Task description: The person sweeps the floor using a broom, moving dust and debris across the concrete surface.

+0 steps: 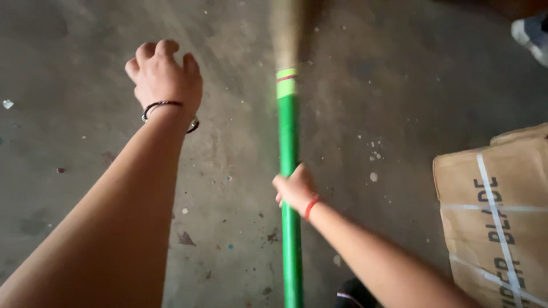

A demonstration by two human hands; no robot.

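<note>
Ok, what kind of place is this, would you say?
Probably a storeroom, workshop or warehouse floor. The bare concrete floor is stained and littered with small scraps, a taped cardboard box sits on it at the right, and the right hand grips a green-handled broom.

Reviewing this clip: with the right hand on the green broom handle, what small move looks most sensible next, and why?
Probably a short sweep of the broom toward the left, across the concrete floor. The right hand grips the handle midway, the bristle end is blurred up ahead, and small debris lies scattered to the left. The left hand hangs free, curled, holding nothing.
</note>
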